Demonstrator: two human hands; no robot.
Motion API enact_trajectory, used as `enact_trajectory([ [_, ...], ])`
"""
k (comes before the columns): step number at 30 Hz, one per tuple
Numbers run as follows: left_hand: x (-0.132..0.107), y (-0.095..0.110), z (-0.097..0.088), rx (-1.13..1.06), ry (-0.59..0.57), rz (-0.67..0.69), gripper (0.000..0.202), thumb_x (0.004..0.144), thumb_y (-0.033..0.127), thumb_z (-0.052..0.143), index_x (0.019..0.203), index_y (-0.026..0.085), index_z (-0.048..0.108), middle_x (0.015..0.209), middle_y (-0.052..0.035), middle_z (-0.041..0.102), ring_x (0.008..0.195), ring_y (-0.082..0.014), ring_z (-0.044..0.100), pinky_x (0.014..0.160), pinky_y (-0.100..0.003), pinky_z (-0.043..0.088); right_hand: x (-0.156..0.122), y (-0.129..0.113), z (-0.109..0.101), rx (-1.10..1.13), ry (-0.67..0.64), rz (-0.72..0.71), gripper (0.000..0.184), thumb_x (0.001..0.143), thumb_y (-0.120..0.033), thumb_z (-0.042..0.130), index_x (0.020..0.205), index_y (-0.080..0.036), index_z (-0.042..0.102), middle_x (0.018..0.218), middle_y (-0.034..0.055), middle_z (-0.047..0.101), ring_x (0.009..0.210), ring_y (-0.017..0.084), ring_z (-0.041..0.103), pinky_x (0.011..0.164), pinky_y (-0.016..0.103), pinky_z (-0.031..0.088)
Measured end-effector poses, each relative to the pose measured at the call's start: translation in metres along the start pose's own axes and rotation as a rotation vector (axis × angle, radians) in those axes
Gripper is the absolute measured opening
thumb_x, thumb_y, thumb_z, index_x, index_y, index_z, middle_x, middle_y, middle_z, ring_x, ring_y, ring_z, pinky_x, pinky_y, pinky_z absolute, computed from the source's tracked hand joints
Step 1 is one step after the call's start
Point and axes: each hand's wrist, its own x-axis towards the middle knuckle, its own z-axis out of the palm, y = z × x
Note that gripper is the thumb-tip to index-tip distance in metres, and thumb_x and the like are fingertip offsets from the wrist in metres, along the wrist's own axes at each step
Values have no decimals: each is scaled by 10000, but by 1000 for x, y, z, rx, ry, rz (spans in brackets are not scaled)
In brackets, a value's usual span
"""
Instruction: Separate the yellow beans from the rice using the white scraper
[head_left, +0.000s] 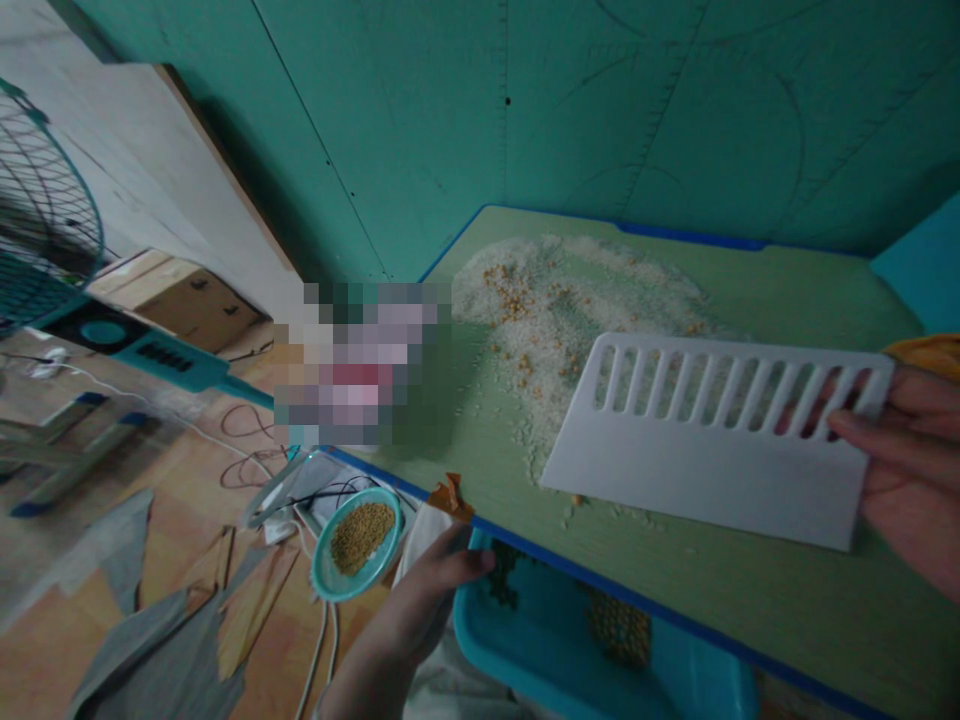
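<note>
While right hand [911, 475] holds white scraper [705, 475], left hand [435, 585] at tub [555, 615].

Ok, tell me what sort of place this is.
Probably a makeshift indoor work corner; home or small workshop, I can't tell. A table strewn with pale grains and yellowish beans stands beside a green wall, a fan is nearby, and loose scraps lie on the floor.

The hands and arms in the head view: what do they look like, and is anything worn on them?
They are a person's, with no cables or markings visible. The left hand has no glove, and no sleeve covers the visible left forearm. The right hand is ungloved too; the picture's edge cuts it off, so any sleeve there cannot be judged.
</note>
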Motion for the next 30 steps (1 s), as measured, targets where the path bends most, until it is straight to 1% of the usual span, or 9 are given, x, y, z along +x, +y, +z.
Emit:
enact_trajectory([
  [4, 0, 2, 2, 16, -15, -16, 464, 623, 276, 796, 1085, 253, 758, 1058, -53, 800, 1157, -359, 631, 1006, -447, 460, -2, -6, 8, 7, 55, 37, 392, 532, -356, 822, 911, -400, 733, 1163, 32, 730, 955, 342, 709, 639, 426, 650],
  [10, 2, 3, 3, 11, -23, -4, 359, 622, 271, 797, 980, 280, 794, 933, -33, 822, 1144, -346, 640, 1016, -438, 445, -4, -9, 13, 89, -20, 113, 394, 493, -358, 844, 870, -394, 737, 1149, 46, 736, 1010, 374, 688, 702, 488, 632],
  [13, 3, 3, 3, 39, -43, 13, 345, 617, 282, 800, 962, 279, 799, 976, -28, 816, 1171, -341, 622, 1039, -423, 422, -7, -11, 17, 84, -7, 142, 433, 442, -358, 862, 859, -367, 746, 1158, 66, 732, 1025, 391, 679, 728, 503, 623],
  [16, 4, 2, 3, 43, -53, 17, 343, 614, 286, 805, 957, 287, 799, 998, -19, 812, 1165, -333, 626, 1011, -407, 449, -9, -11, 19, 72, 8, 166, 469, 401, -377, 873, 853, -363, 746, 1149, 72, 736, 1001, 393, 689, 713, 503, 626],
  [20, 4, 2, 6, 39, -34, 16, 337, 636, 274, 793, 973, 284, 794, 966, -8, 816, 1033, -291, 700, 972, -368, 481, -11, -11, 22, 72, -8, 222, 473, 382, -358, 873, 836, -362, 741, 1144, 67, 738, 987, 384, 697, 680, 470, 635],
  [23, 3, 3, 10, 4, -60, 18, 316, 675, 248, 760, 989, 270, 789, 907, -14, 821, 970, -269, 725, 938, -356, 505, -14, -11, 24, 75, -22, 257, 500, 358, -357, 872, 839, -366, 738, 1114, 71, 749, 984, 395, 696, 669, 474, 635],
  [25, 3, 5, 13, -16, -103, 22, 302, 677, 254, 762, 978, 262, 792, 861, -17, 823, 949, -272, 732, 911, -357, 522, -16, -11, 24, 61, -30, 277, 491, 364, -355, 867, 837, -366, 737, 1092, 77, 755, 976, 404, 697, 670, 484, 634],
  [27, 3, 6, 13, -20, -116, 16, 317, 662, 266, 780, 979, 263, 794, 874, -20, 824, 957, -282, 731, 892, -355, 534, -16, -9, 21, 46, -46, 271, 444, 394, -364, 858, 821, -364, 734, 1078, 80, 758, 960, 406, 701, 650, 487, 636],
  [30, 4, 5, 10, -21, -81, -2, 355, 646, 258, 792, 1001, 272, 790, 992, -25, 814, 1054, -306, 696, 924, -368, 520, -11, -6, 10, 20, -64, 144, 327, 507, -393, 814, 821, -379, 723, 1091, 60, 755, 962, 391, 703, 632, 493, 635],
])
